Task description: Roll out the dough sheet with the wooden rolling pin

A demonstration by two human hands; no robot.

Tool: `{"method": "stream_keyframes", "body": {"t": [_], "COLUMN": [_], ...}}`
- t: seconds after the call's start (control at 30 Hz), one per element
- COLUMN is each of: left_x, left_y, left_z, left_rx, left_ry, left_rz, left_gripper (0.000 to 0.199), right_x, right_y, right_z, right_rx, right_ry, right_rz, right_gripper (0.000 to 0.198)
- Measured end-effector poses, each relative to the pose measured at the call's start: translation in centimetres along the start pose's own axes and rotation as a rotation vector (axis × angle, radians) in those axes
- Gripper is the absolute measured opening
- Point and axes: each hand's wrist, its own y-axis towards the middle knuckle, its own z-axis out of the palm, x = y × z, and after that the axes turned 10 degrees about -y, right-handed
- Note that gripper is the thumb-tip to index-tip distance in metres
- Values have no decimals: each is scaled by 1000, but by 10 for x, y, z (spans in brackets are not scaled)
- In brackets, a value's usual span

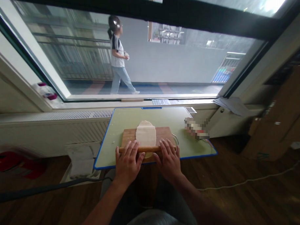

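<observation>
A wooden rolling pin point(149, 149) lies crosswise over the near end of a flat, rolled-out sheet of dough point(146, 133). My left hand point(129, 161) rests on the left part of the pin, its fingers laid over the wood and its thumb pointing inward. On the right part of the pin, my right hand point(169, 159) holds in the same way. Beneath the dough is a wooden cutting board point(164, 132) with a metal handle at its right side. The board lies on a pale green table point(109, 137) with a blue edge.
A blurred-out object point(196, 129) sits on the table's right side. Behind are a radiator point(73, 116) and a window, where a person point(119, 55) walks past outside. A bottle point(46, 90) stands on the sill. Cardboard boxes point(275, 113) stand right; a cable point(251, 180) crosses the floor.
</observation>
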Motion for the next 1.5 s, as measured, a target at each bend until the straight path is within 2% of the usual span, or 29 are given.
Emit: {"method": "stream_keyframes", "body": {"t": [0.33,0.67,0.77,0.9,1.1,1.2,1.33,1.5], "left_x": [-4,-2,-1,2,11,14,15,10], "left_y": [-30,-44,-37,-14,25,38,39,20], "left_z": [-6,-6,-4,1,17,23,22,13], "left_rx": [-55,-81,-59,-25,-7,2,3,0], "left_ry": [14,20,34,50,50,49,32,22], "left_rz": [56,90,71,38,-41,-84,-78,-39], "left_gripper": [50,52,53,51,55,53,53,51], "right_x": [-1,0,0,-1,-2,-2,-2,0], "right_y": [-28,-44,-36,-10,39,53,50,29], "right_z": [-8,-10,-6,5,22,28,28,17], "right_rx": [-69,-139,-118,-85,13,66,19,-27], "right_ry": [-30,-33,-44,-23,-35,-36,-20,-28], "right_rz": [-75,-87,-74,-14,48,70,61,39], "right_gripper": [59,65,59,50,54,58,57,54]}}
